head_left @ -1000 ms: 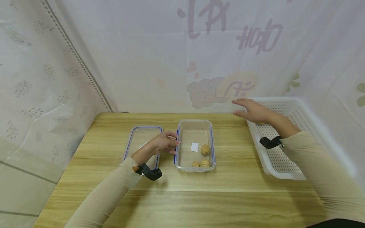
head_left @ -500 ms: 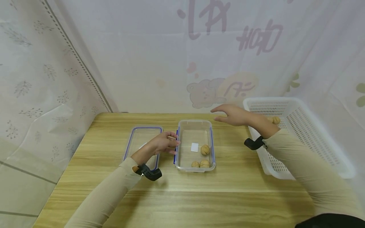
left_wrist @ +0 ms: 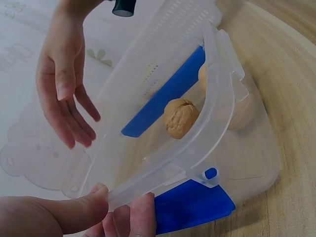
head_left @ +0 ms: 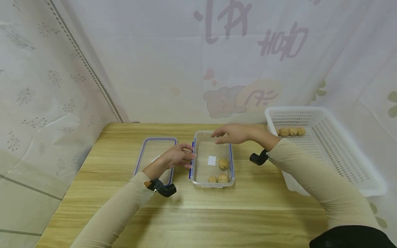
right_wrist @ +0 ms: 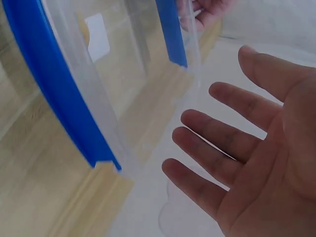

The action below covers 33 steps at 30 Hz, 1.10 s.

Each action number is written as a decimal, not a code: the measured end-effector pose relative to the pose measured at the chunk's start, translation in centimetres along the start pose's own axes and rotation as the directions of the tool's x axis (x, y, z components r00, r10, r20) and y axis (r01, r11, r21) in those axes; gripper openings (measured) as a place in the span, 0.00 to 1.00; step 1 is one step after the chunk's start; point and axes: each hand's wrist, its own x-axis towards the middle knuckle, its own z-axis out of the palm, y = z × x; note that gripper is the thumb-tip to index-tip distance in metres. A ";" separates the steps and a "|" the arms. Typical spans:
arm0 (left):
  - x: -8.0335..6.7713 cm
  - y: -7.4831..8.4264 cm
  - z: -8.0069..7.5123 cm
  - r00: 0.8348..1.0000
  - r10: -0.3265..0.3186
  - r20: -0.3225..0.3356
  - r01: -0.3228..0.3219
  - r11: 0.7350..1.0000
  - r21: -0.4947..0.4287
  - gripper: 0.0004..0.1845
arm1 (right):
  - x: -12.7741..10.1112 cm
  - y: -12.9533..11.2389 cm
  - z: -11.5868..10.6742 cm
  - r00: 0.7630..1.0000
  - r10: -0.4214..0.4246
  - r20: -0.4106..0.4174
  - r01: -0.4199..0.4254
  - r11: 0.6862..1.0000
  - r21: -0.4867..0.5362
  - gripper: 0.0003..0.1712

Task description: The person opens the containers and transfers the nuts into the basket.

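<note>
My left hand (head_left: 178, 155) pinches the left wall of a clear plastic food container (head_left: 203, 148), thumb on the rim and fingers outside by the blue latch (left_wrist: 192, 210). Inside, toward the near right corner, lie 3 walnuts, one walnut (head_left: 223, 163) a bit farther back than the others. A white square label (head_left: 212, 160) shows on the container's floor. Over the container's far right end hovers my right hand (head_left: 234, 133), its fingers spread and slightly bent. The right wrist view shows that palm (right_wrist: 291, 173) bare, with nothing held.
To the right stands a white perforated basket (head_left: 338, 144) with a row of several walnuts (head_left: 293, 131) along its far left part. The blue-edged lid (head_left: 155, 146) lies left of the container, partly under my left arm. A patterned cloth (head_left: 173, 69) hangs behind the wooden table (head_left: 198, 224).
My right hand has moved left from above the basket's edge to over the container's far end, uncovering the walnuts in the basket. My left hand and the container have stayed put.
</note>
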 end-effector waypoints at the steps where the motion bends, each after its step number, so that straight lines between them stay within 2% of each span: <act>1: 0.0 0.0 0.0 1.000 -0.001 0.000 0.001 1.000 0.001 0.22 | 0.3 -0.1 0.1 1.000 -0.006 0.017 0.006 1.000 0.011 0.26; 9: 0.1 0.0 -0.1 1.000 -0.011 -0.006 0.011 1.000 0.005 0.22 | 2.6 -1.0 0.9 0.983 -0.063 0.172 0.047 0.994 0.096 0.26; 15: 0.1 0.0 0.0 1.000 -0.009 -0.013 0.009 1.000 0.002 0.23 | 3.8 -1.1 1.6 0.955 -0.028 0.295 -0.006 0.994 0.112 0.27; 21: 0.1 0.0 0.1 1.000 -0.008 -0.017 0.008 1.000 -0.005 0.22 | 4.5 -1.5 2.2 0.927 0.007 0.375 -0.021 0.999 0.034 0.26; 27: 0.1 0.0 0.1 1.000 -0.003 -0.022 0.003 1.000 -0.005 0.21 | 4.6 -1.7 2.7 0.900 0.121 0.420 -0.100 0.992 -0.070 0.23; 33: 0.0 0.0 0.1 1.000 0.002 -0.020 -0.002 1.000 -0.009 0.21 | 4.6 -1.8 3.4 0.881 0.224 0.417 -0.161 0.970 -0.181 0.24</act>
